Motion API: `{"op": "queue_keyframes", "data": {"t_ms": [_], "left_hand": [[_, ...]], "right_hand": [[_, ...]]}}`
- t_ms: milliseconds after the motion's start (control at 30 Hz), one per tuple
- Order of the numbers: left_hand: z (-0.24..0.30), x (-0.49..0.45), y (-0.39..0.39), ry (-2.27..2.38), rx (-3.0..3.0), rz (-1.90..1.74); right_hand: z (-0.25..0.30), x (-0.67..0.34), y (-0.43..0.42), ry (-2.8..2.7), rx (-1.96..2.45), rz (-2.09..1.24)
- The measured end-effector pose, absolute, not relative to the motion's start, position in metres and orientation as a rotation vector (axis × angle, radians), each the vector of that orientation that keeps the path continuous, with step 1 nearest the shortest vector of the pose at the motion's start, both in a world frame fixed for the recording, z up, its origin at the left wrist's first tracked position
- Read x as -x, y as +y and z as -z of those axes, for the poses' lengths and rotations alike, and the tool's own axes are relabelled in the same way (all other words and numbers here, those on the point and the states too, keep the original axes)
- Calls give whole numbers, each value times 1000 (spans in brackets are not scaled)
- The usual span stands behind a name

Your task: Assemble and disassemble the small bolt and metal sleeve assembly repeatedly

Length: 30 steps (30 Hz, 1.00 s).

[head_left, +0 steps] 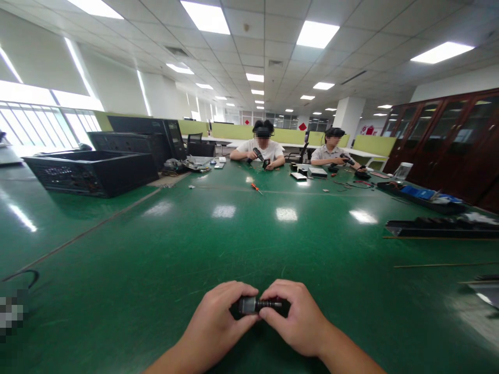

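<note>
Just above the green tabletop near its front edge, my two hands meet around a small motor-like part (249, 305) lying sideways. It has a dark and grey metal body on the left and a black ribbed shaft with a lighter tip on the right. My left hand (218, 317) is closed, thumb and fingers gripping the body end. The thumb and index finger of my right hand (300, 317) pinch the ribbed shaft. Fingers cover some of the part, so its exact kind is unclear.
An orange-handled screwdriver (255, 187) lies mid-table. Black computer cases (105, 174) stand at the left. Across the table, two people (259, 148) hold power drills. Long black trays (440, 228) holding parts and thin rods (444, 265) lie along the right.
</note>
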<state>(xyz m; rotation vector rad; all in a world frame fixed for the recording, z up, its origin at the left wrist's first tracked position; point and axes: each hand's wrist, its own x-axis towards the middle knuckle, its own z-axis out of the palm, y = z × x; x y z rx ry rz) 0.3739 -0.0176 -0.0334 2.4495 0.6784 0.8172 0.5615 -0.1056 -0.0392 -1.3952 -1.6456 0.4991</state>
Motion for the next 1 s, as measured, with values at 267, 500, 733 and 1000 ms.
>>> {"op": "queue_keyframes", "data": {"t_ms": [267,500,733,1000], "left_hand": [[31,-374,-18,689,-2443,-828],[31,-373,-18,694,-2447,-814],[31,-372,-16,714,-2427,-785],[31,-372,-17,728,-2423,-794]], "right_hand": [[38,-562,-106,-1655,1390,-503],[38,-563,-106,-1659,1401,-495],[37,-562,-106,-1654,1416,-477],[39,-562,-106,-1655,1415,-478]]}}
